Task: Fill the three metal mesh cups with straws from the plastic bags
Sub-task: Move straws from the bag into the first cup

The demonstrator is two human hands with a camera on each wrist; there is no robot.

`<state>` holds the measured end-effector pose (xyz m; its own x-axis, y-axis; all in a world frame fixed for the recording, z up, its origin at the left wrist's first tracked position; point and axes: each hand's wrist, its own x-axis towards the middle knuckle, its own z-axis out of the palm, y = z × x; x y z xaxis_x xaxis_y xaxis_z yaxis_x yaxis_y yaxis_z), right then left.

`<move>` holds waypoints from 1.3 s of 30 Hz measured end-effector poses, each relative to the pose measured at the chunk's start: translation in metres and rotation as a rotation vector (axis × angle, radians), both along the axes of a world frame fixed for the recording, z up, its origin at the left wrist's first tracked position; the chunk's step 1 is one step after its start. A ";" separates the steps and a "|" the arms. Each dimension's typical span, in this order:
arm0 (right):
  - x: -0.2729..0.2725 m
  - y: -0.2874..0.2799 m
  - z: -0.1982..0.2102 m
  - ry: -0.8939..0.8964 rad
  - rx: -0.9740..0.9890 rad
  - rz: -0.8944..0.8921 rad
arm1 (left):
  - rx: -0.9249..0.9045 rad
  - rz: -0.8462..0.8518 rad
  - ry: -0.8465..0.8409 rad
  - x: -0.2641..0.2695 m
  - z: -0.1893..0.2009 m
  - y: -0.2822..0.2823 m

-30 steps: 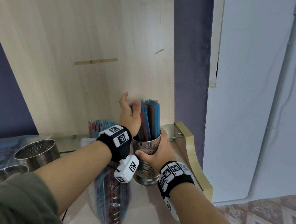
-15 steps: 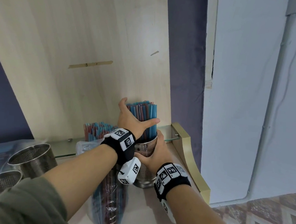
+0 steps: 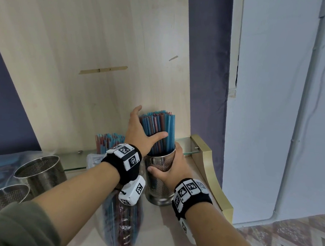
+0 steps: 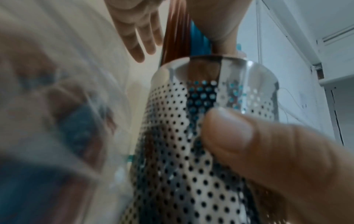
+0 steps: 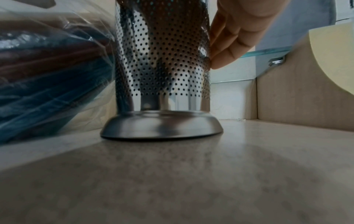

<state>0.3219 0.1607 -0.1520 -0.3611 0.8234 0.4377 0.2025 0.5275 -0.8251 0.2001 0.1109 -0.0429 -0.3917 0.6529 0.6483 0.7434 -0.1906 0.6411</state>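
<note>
A perforated metal cup [image 3: 159, 181] stands on the table near the right rear corner, packed with blue and red straws [image 3: 160, 128] that rise well above its rim. My right hand [image 3: 172, 171] grips the cup's wall, thumb in front, fingers [image 5: 226, 45] round the far side. My left hand [image 3: 140, 133] is at the straws above the rim: the bundle sits between its thumb, lying across the front, and its straight fingers [image 4: 141, 37] behind. Two empty mesh cups [image 3: 40, 170] [image 3: 1, 196] stand at the left. The cup's base [image 5: 162, 127] sits flat on the table.
A clear plastic bag of straws [image 3: 121, 221] lies on the table just left of the cup, under my left wrist. More straws [image 3: 107, 142] stand upright behind it by a glass shelf [image 3: 185, 143]. A wooden panel rises behind; a gold-edged side piece [image 3: 211, 175] bounds the table's right.
My left thumb has swung from pointing up beside the straws to lying across their front. The right hand and the cup have stayed where they were.
</note>
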 end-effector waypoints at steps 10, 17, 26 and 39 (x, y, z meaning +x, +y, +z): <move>0.001 0.001 0.000 0.004 0.013 0.022 | -0.004 0.175 0.083 -0.025 0.024 -0.061; 0.002 0.001 0.002 0.001 0.015 0.027 | -0.230 0.375 -0.138 -0.086 0.001 -0.088; 0.001 -0.002 0.004 -0.014 -0.003 0.012 | -0.516 0.345 -0.326 -0.109 -0.032 -0.071; 0.001 0.001 0.002 -0.016 -0.002 0.020 | -0.413 0.354 -0.602 -0.096 -0.040 -0.073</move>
<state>0.3231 0.1621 -0.1499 -0.3843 0.8168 0.4303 0.2056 0.5301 -0.8226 0.1042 0.0375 -0.0830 -0.8247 0.5655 -0.0055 0.2204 0.3304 0.9178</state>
